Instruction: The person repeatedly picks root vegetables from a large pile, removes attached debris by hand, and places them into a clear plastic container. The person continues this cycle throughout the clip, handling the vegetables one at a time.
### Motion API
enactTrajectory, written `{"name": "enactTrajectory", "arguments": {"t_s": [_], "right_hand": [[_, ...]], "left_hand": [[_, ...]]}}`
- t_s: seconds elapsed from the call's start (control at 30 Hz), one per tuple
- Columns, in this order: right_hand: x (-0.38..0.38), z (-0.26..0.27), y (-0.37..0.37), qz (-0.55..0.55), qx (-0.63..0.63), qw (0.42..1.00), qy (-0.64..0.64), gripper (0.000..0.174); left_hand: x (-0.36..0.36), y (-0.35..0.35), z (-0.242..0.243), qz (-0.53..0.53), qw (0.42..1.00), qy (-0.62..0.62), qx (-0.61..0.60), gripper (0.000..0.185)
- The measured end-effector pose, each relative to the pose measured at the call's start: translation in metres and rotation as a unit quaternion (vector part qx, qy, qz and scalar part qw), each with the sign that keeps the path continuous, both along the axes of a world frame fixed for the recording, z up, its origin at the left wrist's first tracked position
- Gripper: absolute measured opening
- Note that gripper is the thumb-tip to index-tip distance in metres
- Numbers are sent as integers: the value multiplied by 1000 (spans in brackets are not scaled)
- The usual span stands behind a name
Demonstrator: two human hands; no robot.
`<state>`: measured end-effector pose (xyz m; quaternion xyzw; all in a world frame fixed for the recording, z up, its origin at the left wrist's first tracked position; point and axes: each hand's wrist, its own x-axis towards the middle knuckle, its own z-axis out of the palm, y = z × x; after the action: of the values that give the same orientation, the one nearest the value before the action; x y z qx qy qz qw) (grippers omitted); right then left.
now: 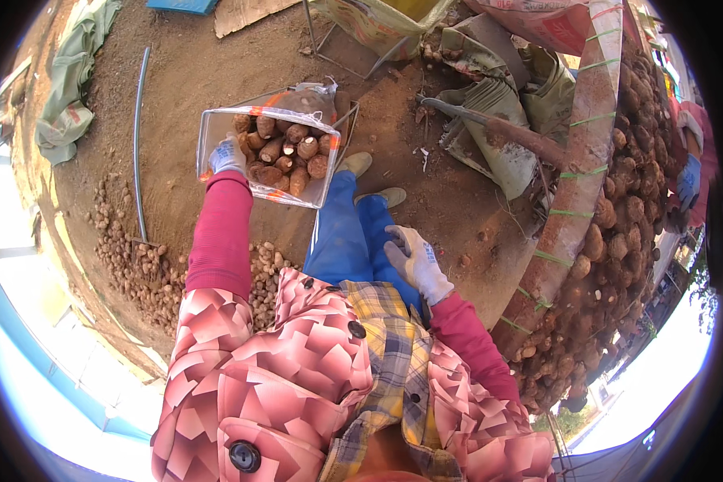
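Observation:
My left hand (pixel 227 155), in a whitish glove, is inside the left side of an open-topped sack (pixel 331 159) on a metal frame, beside the taro corms (pixel 286 150) that partly fill it. Whether its fingers grip anything is hidden. My right hand (pixel 414 256), also gloved, hangs over my right thigh with fingers apart and nothing in it. On my right, a large heap of brown taro corms (pixel 617 241) lies behind a long board (pixel 590 144) wound with green ties.
A pole-handled tool (pixel 140 144) lies left beside small corms (pixel 138 265) on the soil. Empty sacks (pixel 494 114) and a wooden handle (pixel 524 140) are right of centre. More framed sacks (pixel 391 30) stand ahead. A co-worker's gloved hand (pixel 688 181) is at far right.

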<state>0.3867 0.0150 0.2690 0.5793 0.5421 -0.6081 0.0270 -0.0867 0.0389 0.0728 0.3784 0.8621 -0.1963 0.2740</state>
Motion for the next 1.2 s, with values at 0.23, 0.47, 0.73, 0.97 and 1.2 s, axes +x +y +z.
{"name": "enactTrajectory", "arguments": {"t_s": [0.23, 0.47, 0.73, 0.97, 1.2], "right_hand": [[18, 62, 3, -7, 119, 993, 23, 38], [64, 174, -21, -62, 286, 956, 29, 37], [202, 282, -179, -349, 528, 745, -211, 40], [311, 263, -404, -529, 422, 562, -476, 48], [472, 256, -510, -804, 231, 419, -352, 82]], "left_hand": [[13, -6, -17, -57, 990, -107, 67, 51], [162, 47, 42, 68, 913, -305, 261, 46], [431, 65, 256, -290, 613, -502, 536, 44], [619, -50, 414, -549, 363, -609, 443, 50], [743, -162, 450, -693, 285, -544, 377, 56]]}}
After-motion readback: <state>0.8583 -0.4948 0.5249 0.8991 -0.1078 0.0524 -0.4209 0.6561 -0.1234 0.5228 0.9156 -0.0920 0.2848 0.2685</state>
